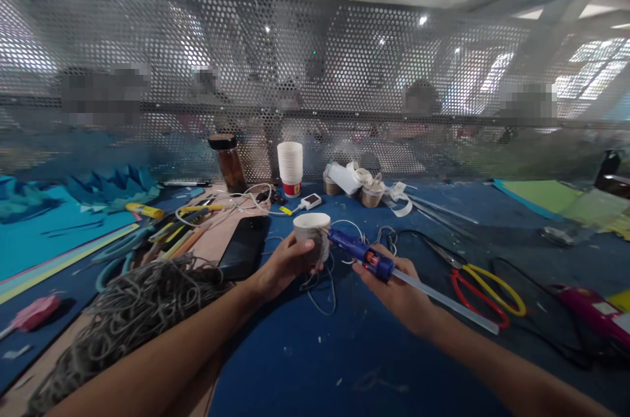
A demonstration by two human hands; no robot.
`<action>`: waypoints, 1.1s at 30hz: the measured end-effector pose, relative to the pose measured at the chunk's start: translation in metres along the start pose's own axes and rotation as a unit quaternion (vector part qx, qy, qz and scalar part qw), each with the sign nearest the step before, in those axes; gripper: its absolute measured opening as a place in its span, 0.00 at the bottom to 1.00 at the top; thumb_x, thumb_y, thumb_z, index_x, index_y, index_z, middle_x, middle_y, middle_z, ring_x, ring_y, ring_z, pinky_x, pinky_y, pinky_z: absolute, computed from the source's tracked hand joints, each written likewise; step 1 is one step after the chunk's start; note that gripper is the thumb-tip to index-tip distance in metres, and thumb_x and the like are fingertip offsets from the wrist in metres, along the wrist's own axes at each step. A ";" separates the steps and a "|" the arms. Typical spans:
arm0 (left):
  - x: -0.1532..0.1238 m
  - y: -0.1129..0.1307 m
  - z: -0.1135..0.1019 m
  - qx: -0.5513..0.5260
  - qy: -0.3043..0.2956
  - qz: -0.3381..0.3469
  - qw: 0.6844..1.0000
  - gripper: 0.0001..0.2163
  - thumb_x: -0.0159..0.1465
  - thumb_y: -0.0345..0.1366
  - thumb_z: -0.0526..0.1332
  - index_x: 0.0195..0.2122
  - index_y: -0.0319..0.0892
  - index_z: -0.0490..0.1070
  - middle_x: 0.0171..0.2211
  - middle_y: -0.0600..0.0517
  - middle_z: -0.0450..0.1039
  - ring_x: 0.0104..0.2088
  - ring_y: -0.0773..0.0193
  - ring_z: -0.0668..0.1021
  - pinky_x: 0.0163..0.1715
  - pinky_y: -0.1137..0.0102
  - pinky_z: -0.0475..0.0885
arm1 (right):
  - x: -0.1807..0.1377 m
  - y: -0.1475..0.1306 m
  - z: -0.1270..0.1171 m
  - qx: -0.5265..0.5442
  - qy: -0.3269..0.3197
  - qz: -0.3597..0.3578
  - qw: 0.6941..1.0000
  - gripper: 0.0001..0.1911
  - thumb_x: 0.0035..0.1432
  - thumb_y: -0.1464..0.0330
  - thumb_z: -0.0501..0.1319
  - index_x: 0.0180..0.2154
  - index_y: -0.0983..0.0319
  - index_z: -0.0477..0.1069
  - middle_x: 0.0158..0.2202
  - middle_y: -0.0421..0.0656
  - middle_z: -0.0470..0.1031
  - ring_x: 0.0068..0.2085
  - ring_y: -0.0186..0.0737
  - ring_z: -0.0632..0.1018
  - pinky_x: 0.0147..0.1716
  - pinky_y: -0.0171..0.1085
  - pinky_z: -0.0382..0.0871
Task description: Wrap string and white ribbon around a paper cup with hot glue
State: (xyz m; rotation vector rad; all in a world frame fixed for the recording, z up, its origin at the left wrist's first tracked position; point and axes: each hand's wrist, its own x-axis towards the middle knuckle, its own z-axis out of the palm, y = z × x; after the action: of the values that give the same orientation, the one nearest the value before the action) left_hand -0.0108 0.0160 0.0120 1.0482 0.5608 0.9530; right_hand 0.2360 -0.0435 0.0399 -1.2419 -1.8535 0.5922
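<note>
My left hand (281, 266) is wrapped round a white paper cup (310, 230), held upright above the blue table (315, 351). Grey string is wound about the cup's lower part and trails down. My right hand (398, 289) grips a blue glue gun (361, 251) with a clear glue stick (443, 302) sticking out of its back. The gun's nozzle points at the cup's right side and touches or nearly touches it.
A heap of grey cord (132, 312) lies at the left, a black phone (245, 246) beside it. Red-and-yellow scissors (480, 282) and a pink glue gun (595, 312) lie at the right. Stacked cups (290, 167), a brown jar (229, 161) and coloured paper (49, 233) stand before the perforated metal screen (315, 75).
</note>
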 end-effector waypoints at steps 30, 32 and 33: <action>0.003 -0.004 -0.001 0.010 0.020 0.005 1.000 0.24 0.63 0.42 0.68 0.59 0.43 0.69 0.46 0.44 0.76 0.38 0.59 0.79 0.36 0.67 0.74 | -0.002 0.004 -0.003 -0.093 -0.009 -0.073 0.993 0.09 0.68 0.61 0.60 0.43 0.58 0.72 0.28 0.37 0.76 0.26 0.34 0.75 0.26 0.32 0.63; 0.003 -0.003 0.000 0.008 0.024 0.003 1.000 0.24 0.63 0.42 0.69 0.58 0.42 0.70 0.45 0.44 0.76 0.38 0.60 0.78 0.36 0.67 0.74 | -0.002 0.004 -0.003 -0.102 -0.004 -0.075 0.992 0.09 0.68 0.61 0.60 0.42 0.59 0.72 0.28 0.37 0.76 0.24 0.33 0.74 0.25 0.32 0.62; 0.003 -0.003 0.000 0.006 0.026 0.002 1.000 0.24 0.62 0.43 0.69 0.58 0.42 0.70 0.45 0.44 0.76 0.38 0.60 0.78 0.36 0.67 0.74 | -0.002 0.004 -0.003 -0.104 -0.003 -0.075 0.992 0.09 0.68 0.60 0.59 0.42 0.59 0.72 0.27 0.37 0.76 0.24 0.33 0.74 0.24 0.32 0.62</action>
State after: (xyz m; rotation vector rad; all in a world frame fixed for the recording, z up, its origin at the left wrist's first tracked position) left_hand -0.0080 0.0178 0.0096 1.0382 0.6086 0.9830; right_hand 0.2409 -0.0438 0.0381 -1.2188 -2.0321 0.3280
